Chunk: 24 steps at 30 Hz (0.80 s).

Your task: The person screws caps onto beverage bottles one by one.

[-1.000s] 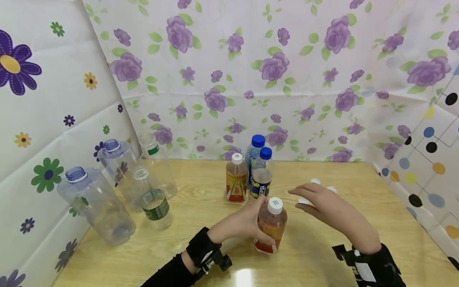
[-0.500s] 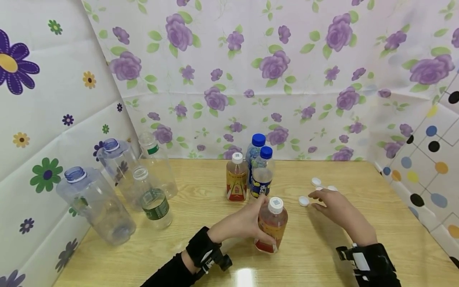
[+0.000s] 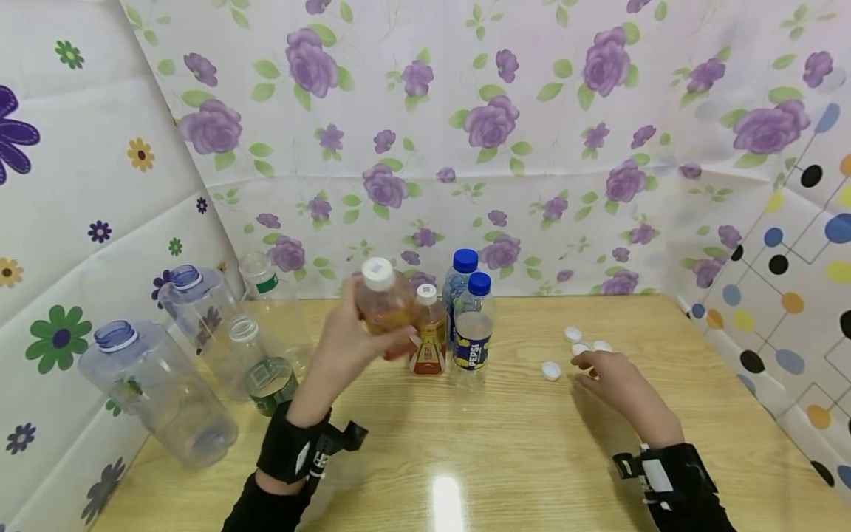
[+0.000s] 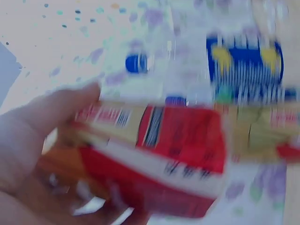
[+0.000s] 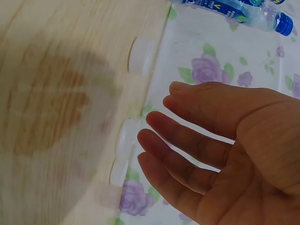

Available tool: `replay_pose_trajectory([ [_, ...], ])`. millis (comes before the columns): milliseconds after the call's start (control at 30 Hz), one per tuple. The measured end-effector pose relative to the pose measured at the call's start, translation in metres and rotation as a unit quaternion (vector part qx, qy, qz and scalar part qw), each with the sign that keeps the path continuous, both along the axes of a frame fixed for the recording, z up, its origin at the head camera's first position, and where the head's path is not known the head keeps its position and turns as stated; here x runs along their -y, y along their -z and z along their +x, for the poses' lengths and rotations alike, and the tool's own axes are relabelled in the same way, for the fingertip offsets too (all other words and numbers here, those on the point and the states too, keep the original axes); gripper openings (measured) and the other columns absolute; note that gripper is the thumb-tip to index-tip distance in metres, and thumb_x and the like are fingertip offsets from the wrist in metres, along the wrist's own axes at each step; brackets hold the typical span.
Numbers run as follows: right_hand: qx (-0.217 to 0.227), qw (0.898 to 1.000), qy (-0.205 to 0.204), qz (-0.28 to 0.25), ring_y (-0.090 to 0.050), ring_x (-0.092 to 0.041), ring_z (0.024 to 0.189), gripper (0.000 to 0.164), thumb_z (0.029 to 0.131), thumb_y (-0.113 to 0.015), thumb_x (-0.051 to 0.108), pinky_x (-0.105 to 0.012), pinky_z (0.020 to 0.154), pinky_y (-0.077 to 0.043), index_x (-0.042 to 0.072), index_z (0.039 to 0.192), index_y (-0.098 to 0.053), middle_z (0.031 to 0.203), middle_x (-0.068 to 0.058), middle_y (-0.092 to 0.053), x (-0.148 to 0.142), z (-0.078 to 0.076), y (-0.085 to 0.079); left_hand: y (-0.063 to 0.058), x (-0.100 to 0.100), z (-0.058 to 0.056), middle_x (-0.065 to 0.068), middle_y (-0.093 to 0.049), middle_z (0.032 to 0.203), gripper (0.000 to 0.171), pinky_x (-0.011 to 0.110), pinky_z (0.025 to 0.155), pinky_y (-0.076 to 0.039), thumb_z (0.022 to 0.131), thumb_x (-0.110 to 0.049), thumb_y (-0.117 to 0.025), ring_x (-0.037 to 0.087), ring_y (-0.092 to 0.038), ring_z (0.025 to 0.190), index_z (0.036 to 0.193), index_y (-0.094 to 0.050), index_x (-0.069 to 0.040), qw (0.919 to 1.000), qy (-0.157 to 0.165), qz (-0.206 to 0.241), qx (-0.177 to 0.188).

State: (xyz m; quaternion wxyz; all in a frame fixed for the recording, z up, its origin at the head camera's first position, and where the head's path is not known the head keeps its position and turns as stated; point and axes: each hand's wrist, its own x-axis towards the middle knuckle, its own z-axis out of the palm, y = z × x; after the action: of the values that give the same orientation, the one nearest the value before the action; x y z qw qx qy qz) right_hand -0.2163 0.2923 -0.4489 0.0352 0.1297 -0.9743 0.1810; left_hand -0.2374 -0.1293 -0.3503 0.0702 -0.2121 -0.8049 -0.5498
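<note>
My left hand [image 3: 349,336] grips a white-capped bottle of reddish-brown drink [image 3: 388,303], lifted off the table and a little tilted. In the left wrist view the thumb and fingers curl round this bottle [image 4: 178,154], whose red and cream label is blurred by motion. A second bottle of the same kind [image 3: 428,347] stands just behind it. Over the right side of the table hovers my right hand [image 3: 614,384], near several white caps [image 3: 550,370]. The right wrist view shows its fingers [image 5: 183,136] loosely bent with nothing between them, apart from the caps.
Two blue-capped Pepsi bottles [image 3: 473,332] stand at the back middle. Along the left wall are two large uncapped clear jugs [image 3: 159,391], a green-labelled bottle [image 3: 271,380] and a taller clear bottle [image 3: 272,303]. Patterned cloth [image 3: 492,185] encloses the wooden table [image 3: 532,458].
My left hand has raised the drink bottle off the table and carried it left and back. My right hand first lowered toward the caps, then stayed near them. The head view has shifted slightly.
</note>
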Motion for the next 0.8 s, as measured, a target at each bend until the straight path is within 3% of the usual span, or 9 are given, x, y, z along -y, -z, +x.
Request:
replay_pose_trajectory([
  [100,0.008,1.0,-0.003,0.003,-0.07,-0.036,0.086,0.025,0.092,-0.073,0.005,-0.047,0.076,-0.061,-0.008,0.113,-0.07,0.103,-0.025,-0.071,0.001,-0.002,0.001,-0.001,0.013,-0.005,0.016,-0.048,0.145,0.087,0.054,0.108,-0.048,0.085,-0.016,-0.085,0.034,-0.05,0.133,0.152,-0.029,-0.007,0.9964,-0.082,0.011,-0.018],
  [233,0.01,1.0,-0.004,0.009,-0.07,-0.035,0.086,0.024,0.092,-0.074,0.006,-0.048,0.076,-0.061,-0.008,0.112,-0.07,0.103,-0.023,-0.071,0.002,-0.002,0.002,0.01,0.015,-0.021,0.023,-0.04,0.143,0.087,0.058,0.107,-0.047,0.085,-0.012,-0.085,0.039,-0.046,0.132,0.151,-0.03,0.0,0.9899,-0.14,0.015,-0.02],
  [500,0.018,1.0,-0.007,0.007,-0.07,-0.037,0.092,0.022,0.093,-0.071,0.005,-0.051,0.08,-0.06,-0.007,0.112,-0.07,0.102,-0.022,-0.072,0.006,-0.002,0.004,0.056,0.004,-0.054,0.025,-0.039,0.145,0.082,0.054,0.112,-0.042,0.088,-0.009,-0.081,0.04,-0.043,0.135,0.151,-0.028,0.002,0.9863,-0.156,0.051,0.009],
  [600,0.02,1.0,-0.007,0.004,-0.07,-0.037,0.092,0.022,0.093,-0.071,0.005,-0.051,0.08,-0.06,-0.008,0.111,-0.07,0.102,-0.022,-0.072,0.006,-0.001,0.006,0.068,0.002,-0.06,0.026,-0.039,0.15,0.083,0.057,0.113,-0.041,0.09,-0.009,-0.079,0.041,-0.043,0.137,0.152,-0.024,0.0,0.9858,-0.155,0.06,0.025],
  [800,0.015,1.0,-0.007,0.003,-0.07,-0.038,0.092,0.021,0.092,-0.072,0.003,-0.05,0.08,-0.061,-0.008,0.11,-0.07,0.102,-0.022,-0.072,0.008,-0.002,0.008,0.085,0.003,-0.068,0.028,-0.04,0.15,0.083,0.059,0.113,-0.041,0.09,-0.009,-0.079,0.044,-0.044,0.138,0.151,-0.025,0.002,0.9844,-0.165,0.032,0.053],
])
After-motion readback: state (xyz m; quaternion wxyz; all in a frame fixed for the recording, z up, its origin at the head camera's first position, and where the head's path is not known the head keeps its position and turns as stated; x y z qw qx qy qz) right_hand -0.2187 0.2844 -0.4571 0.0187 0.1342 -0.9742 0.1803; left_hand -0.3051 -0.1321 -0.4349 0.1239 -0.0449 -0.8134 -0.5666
